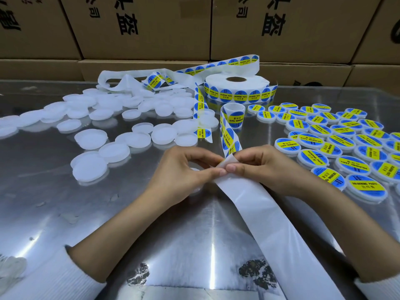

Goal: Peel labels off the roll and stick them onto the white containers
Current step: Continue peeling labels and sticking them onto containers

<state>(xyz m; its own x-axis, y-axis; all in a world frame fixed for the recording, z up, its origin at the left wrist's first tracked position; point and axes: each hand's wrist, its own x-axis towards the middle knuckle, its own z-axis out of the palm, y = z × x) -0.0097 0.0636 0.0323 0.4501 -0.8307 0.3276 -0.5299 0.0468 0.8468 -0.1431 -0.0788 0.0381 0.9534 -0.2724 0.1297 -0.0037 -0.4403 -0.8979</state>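
Pinching label strip edge, both hands (fingertips meeting); bare table near-left.

Packing workshop: stacked cartons, steel table

Label roll lies flat behind scattered unlabelled white containers.

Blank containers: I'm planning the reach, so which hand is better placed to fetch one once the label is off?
Left, probably: the left hand is nearer the blank containers; the right hand adjoins labelled ones.
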